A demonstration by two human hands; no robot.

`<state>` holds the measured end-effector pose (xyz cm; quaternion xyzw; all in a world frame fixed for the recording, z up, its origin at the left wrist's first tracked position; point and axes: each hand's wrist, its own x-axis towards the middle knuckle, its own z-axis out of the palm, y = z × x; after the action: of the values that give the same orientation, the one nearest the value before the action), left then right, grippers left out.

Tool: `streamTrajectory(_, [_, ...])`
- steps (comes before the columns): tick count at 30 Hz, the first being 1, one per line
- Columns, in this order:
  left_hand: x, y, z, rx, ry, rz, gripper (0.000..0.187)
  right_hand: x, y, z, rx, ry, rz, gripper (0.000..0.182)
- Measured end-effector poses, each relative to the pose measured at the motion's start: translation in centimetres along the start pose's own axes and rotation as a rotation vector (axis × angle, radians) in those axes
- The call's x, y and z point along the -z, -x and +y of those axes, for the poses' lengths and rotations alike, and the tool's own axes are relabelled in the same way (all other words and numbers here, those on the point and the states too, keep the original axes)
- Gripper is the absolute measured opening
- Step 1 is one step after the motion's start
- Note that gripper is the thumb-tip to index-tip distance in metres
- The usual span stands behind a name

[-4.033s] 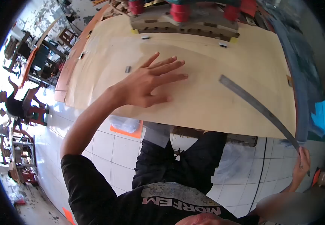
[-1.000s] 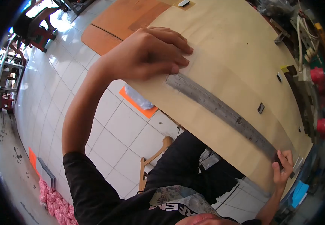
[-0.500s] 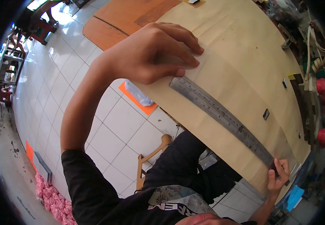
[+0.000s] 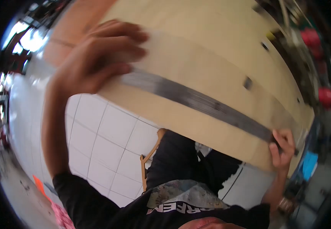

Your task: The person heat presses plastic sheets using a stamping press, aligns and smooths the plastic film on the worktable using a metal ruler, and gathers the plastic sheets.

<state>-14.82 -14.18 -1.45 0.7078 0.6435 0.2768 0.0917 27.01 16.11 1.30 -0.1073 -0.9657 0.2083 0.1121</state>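
A long metal ruler (image 4: 207, 106) lies slantwise on the tan paper-like cover of the table (image 4: 196, 45). My left hand (image 4: 100, 59) is over the ruler's left end, its fingers bent and apart, the thumb tip near that end; motion blurs it. My right hand (image 4: 284, 147) has thumb and fingers closed round the ruler's right end. Beneath the ruler, a faint see-through sheet seems to lie on the cover. A small dark piece (image 4: 247, 83) is above the ruler, and another (image 4: 265, 46) is farther back.
Red round parts (image 4: 325, 97) and cluttered equipment stand along the right side. A blue item (image 4: 310, 165) is beyond my right hand. A wooden chair (image 4: 144, 168) is beside my legs on the tiled floor (image 4: 100, 141). Bare orange-brown wood (image 4: 68, 30) shows at upper left.
The view has shifted and turned. My left hand and the ruler's left end appear farther left, and the ruler looks less steep. My right hand stays closed at the right end.
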Motion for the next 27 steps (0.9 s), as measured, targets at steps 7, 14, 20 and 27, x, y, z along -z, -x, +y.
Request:
streamTrajectory(7, [-0.8,-1.3,1.7,0.135,-0.020,-0.007,0.032,1.1,0.0,0.3,-0.002,0.053,-0.004,0.039])
streamTrajectory(14, [-0.9,-1.1,1.6,0.198,-0.120,-0.072,0.031,1.6,1.5,1.3,0.078,0.233,0.043,0.039])
streamTrajectory(20, [-1.1,-0.9,1.8,0.262,-0.098,-0.090,0.029,2.2,2.4,0.7,0.054,0.286,0.044,0.039])
streamTrajectory(27, [-1.2,-0.6,1.5,0.261,-0.130,-0.104,0.034,0.6,0.8,-1.8,0.257,0.411,-0.087,0.031])
